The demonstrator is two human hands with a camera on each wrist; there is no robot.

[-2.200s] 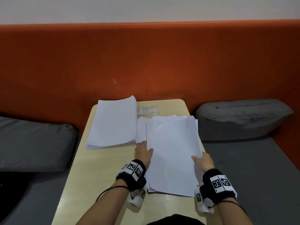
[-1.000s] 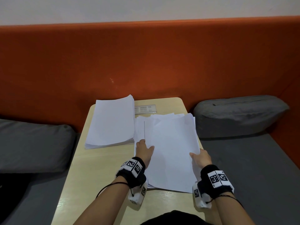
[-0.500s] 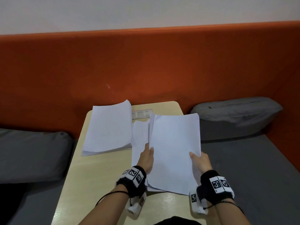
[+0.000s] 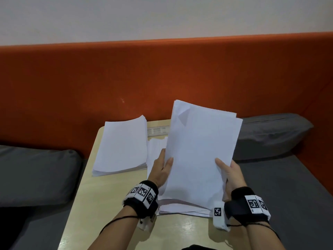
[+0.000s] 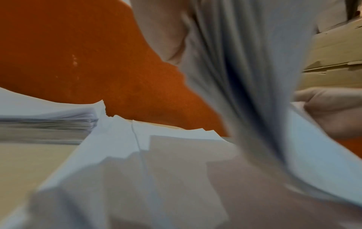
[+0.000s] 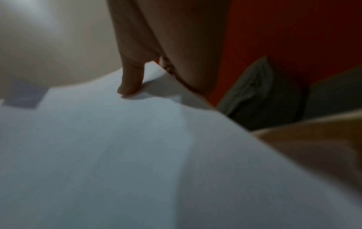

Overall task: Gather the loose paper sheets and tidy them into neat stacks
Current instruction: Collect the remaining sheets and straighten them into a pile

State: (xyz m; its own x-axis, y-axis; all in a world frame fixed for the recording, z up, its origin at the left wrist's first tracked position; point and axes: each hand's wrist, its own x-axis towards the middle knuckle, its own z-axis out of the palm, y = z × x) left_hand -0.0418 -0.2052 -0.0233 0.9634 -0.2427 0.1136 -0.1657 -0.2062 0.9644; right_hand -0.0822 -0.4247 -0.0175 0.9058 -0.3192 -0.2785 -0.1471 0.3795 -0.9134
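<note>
The left hand (image 4: 161, 170) and the right hand (image 4: 229, 173) grip the bundle of white paper sheets (image 4: 200, 152) by its two long edges, thumbs on the near face and the remaining fingers curled behind. The bundle is raised on end, tilted away from the person, with its lower edge close above or on the sheets beneath; contact cannot be confirmed. This posture probably serves to let the sheets drop level so that their edges align. One upper corner of the front sheet is folded over, and the top edges are stepped, so alignment is judged incomplete.

Beneath the bundle lies a loose layer of white sheets (image 4: 182, 207), fanned and uneven, on the pale wooden table (image 4: 108, 204). A squared stack of white paper (image 4: 122, 147) lies flat at the left rear of the table, just beside the loose layer. A small clear ruler-like strip (image 4: 157, 131) lies at the rear table edge, partly hidden by the bundle.

Grey cushions (image 4: 270, 134) lie on either side, against the orange upholstered backrest (image 4: 162, 74). The loose layer occupies the surface directly below the bundle and may interfere with tapping it square.
</note>
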